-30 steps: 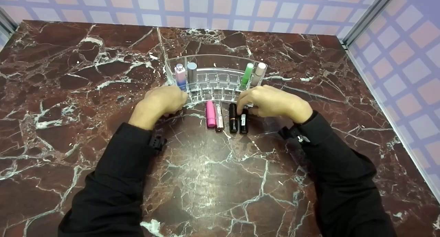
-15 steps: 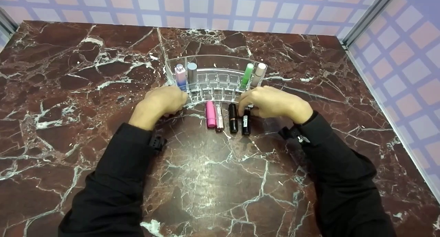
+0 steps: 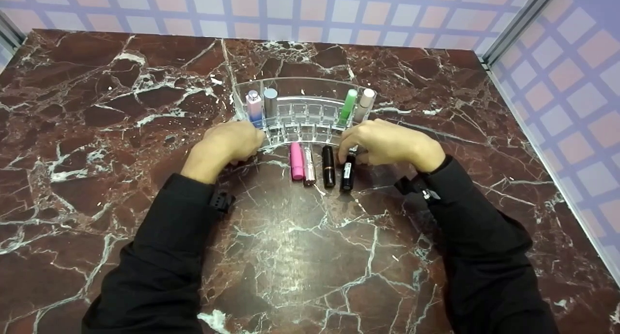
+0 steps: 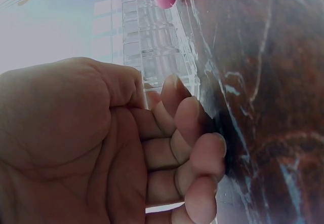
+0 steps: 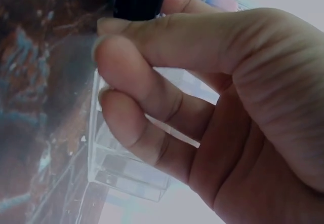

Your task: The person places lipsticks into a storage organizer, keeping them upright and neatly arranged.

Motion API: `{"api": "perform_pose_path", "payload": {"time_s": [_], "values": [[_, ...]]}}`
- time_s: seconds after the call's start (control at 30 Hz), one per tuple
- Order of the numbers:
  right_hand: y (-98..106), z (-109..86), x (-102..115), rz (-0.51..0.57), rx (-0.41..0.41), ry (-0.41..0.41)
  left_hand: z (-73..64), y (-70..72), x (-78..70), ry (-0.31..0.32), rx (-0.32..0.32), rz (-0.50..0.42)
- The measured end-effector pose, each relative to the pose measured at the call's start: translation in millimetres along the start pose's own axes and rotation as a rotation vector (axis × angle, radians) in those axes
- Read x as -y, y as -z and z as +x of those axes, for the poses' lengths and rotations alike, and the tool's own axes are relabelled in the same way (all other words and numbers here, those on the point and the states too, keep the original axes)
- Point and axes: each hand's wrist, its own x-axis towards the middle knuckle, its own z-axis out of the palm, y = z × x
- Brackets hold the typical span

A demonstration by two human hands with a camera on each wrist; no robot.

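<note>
A curved clear lipstick organizer (image 3: 302, 112) with stepped compartments stands on the marble-patterned table. My left hand (image 3: 231, 139) grips its left front corner; in the left wrist view the hand's fingers (image 4: 205, 153) are curled in at the organizer's end. At the organizer's right front, my right hand (image 3: 380, 142) pinches a black lipstick (image 3: 347, 173) with a white label between thumb and index finger. Part of this tube (image 5: 139, 1) shows past the thumb in the right wrist view. To its left lie another black lipstick (image 3: 328, 167), a silver one (image 3: 309, 167) and a pink one (image 3: 296, 160).
In the organizer's back row, a pink-and-blue tube (image 3: 254, 106) and a grey tube (image 3: 271, 103) stand at the left. A green tube (image 3: 348, 106) and a white-capped tube (image 3: 364, 103) stand at the right. A checkered panel (image 3: 290, 11) rises behind the table (image 3: 121, 188).
My right hand has shifted slightly to the right with the black lipstick, widening the space from the other black one. The left hand and organizer have stayed in place.
</note>
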Motion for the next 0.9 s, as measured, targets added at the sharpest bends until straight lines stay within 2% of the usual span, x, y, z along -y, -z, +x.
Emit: {"api": "perform_pose_path", "payload": {"time_s": [0.17, 0.43, 0.6, 0.7, 0.9], "values": [[2.3, -0.9, -0.9, -0.008, -0.041, 0.046, -0.2, -0.7, 0.0, 0.014, 0.006, -0.008], [3.8, -1.8, 1.0, -0.011, -0.12, 0.059, -0.5, -1.1, 1.1, -0.003, -0.004, -0.003], [4.1, -1.7, 1.8, -0.033, -0.159, 0.056, -0.7, -0.8, 0.1, -0.019, -0.024, 0.062], [4.4, -1.3, 2.5, -0.037, -0.172, 0.048, -1.9, 0.0, -2.0, 0.002, -0.024, 0.092], [5.3, -0.6, 4.7, -0.058, -0.202, 0.039, -8.0, 3.7, -5.1, 0.05, -0.029, 0.072]]}}
